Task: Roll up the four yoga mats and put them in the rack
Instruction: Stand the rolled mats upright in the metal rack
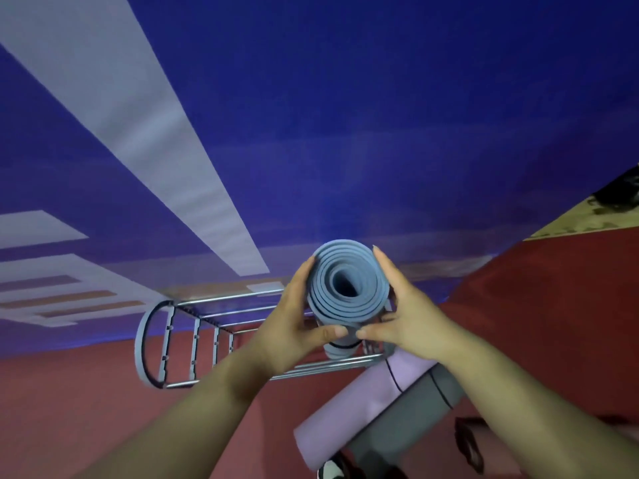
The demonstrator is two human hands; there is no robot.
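Observation:
A rolled blue-grey yoga mat (347,283) stands on end at the right end of the metal rack (193,326), its spiral top facing me. My left hand (297,319) grips its left side and my right hand (404,319) grips its right side, both thumbs meeting on the near face. A rolled lilac mat (359,413) and a rolled grey mat (415,409), each with a black strap, lie on the floor just right of the rack. The blue mat's lower part is hidden by my hands.
The rack stands on a red floor (86,409) against a blue wall with pale stripes (345,133). Its left slots hold nothing. A shoe (332,470) shows at the bottom edge, and a dark strap (468,447) lies at the lower right.

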